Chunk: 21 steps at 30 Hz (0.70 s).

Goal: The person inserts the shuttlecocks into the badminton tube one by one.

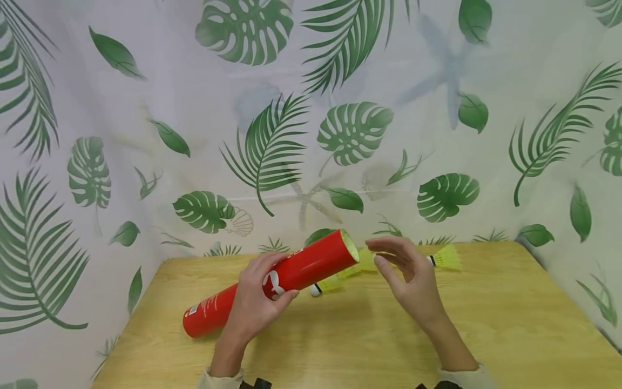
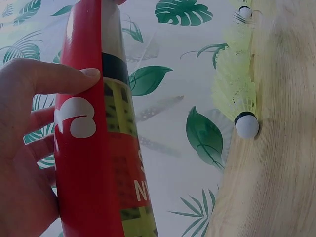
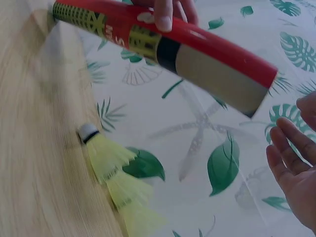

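Observation:
My left hand (image 1: 257, 297) grips a red shuttlecock tube (image 1: 318, 263) about its middle, thumb on the near side. The tube slants up to the right, its uncapped pale mouth facing my right hand (image 1: 413, 278). That hand hovers just right of the mouth, fingers loosely curved and apart, with nothing between them; in the right wrist view its fingers (image 3: 291, 153) are spread near the tube end. Behind the tube lies a nested row of yellow shuttlecocks (image 1: 331, 283), white cork at the left. Another yellow shuttlecock (image 1: 447, 257) lies beyond my right hand.
Both hands are over a light wooden table (image 1: 369, 340). A white cloth backdrop (image 1: 301, 81) printed with green leaves rises along the table's back edge and continues down the left and right sides.

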Each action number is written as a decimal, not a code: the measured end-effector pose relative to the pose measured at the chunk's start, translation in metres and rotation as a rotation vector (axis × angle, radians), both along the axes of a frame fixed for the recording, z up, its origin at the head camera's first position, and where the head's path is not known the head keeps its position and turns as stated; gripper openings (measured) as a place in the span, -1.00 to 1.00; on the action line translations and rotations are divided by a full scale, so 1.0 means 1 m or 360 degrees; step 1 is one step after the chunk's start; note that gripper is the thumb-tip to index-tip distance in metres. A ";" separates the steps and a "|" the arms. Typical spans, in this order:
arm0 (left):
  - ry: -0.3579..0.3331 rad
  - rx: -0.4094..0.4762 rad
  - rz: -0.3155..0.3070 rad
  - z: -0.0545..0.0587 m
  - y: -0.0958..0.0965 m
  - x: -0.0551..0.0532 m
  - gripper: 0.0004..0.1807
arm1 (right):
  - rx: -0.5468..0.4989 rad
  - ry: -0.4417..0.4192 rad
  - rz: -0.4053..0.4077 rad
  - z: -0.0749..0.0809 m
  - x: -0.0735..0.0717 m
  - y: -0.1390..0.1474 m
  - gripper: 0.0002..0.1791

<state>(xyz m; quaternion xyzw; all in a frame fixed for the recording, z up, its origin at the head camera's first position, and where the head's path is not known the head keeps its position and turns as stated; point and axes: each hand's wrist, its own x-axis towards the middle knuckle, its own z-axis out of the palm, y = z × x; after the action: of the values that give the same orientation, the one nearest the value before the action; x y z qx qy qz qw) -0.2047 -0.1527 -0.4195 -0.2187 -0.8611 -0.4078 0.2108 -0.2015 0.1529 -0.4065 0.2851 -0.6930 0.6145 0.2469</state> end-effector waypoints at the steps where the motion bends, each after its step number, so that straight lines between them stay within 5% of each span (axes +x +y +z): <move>1: 0.0001 -0.0006 0.0003 0.001 0.001 -0.001 -0.22 | -0.0003 -0.0006 -0.0026 0.000 -0.001 0.006 -0.60; 10: 0.0010 0.0001 0.0012 0.004 0.002 -0.004 -0.22 | 0.0053 -0.0012 -0.0365 0.002 -0.014 0.068 -0.63; 21: -0.0005 0.0045 0.0045 0.002 -0.006 0.000 -0.23 | 0.0177 -0.0165 -0.0703 -0.034 -0.039 0.123 -0.59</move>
<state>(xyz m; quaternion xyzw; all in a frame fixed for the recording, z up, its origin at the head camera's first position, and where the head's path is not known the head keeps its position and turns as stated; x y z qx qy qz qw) -0.2043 -0.1585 -0.4176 -0.2030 -0.8585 -0.4173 0.2183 -0.2406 0.2755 -0.4403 0.1077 -0.7832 0.5202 0.3232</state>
